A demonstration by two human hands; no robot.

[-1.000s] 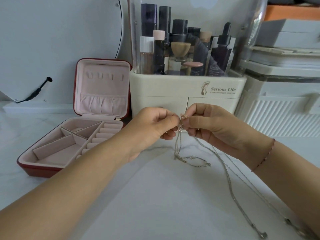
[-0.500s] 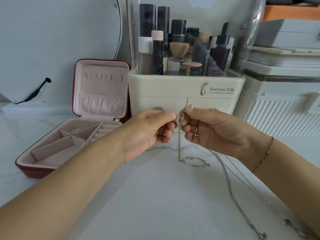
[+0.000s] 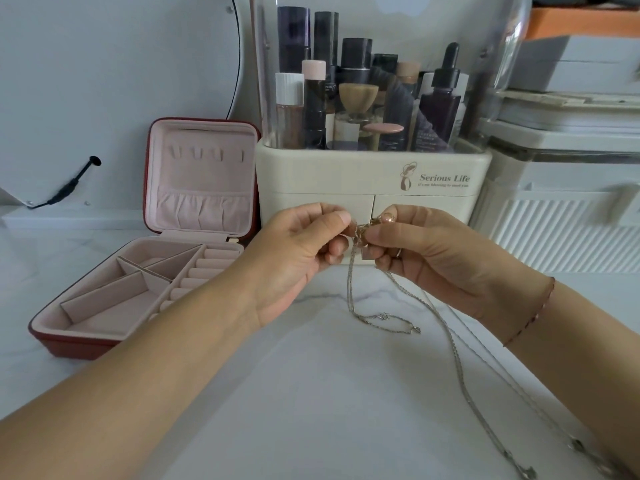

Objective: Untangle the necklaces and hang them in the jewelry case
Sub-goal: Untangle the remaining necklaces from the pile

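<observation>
Necklaces (image 3: 382, 317) tangle pinched by left hand (image 3: 294, 251), right hand (image 3: 433, 254), fingers curled.

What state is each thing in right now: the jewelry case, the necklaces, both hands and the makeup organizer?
Jewelry case: open, lid upright, nothing hung in it.
Necklaces: tangled, tails trailing on the table.
Left hand: pinching the knot.
Right hand: pinching the knot.
Makeup organizer: drawers closed.

A cream plastic cosmetics organiser (image 3: 346, 181) holding dark bottles (image 3: 356, 60) stands at the white marble bench's (image 3: 311, 410) back edge; pale ribbed boxes (image 3: 568, 244), perhaps plastic, beside it.
</observation>
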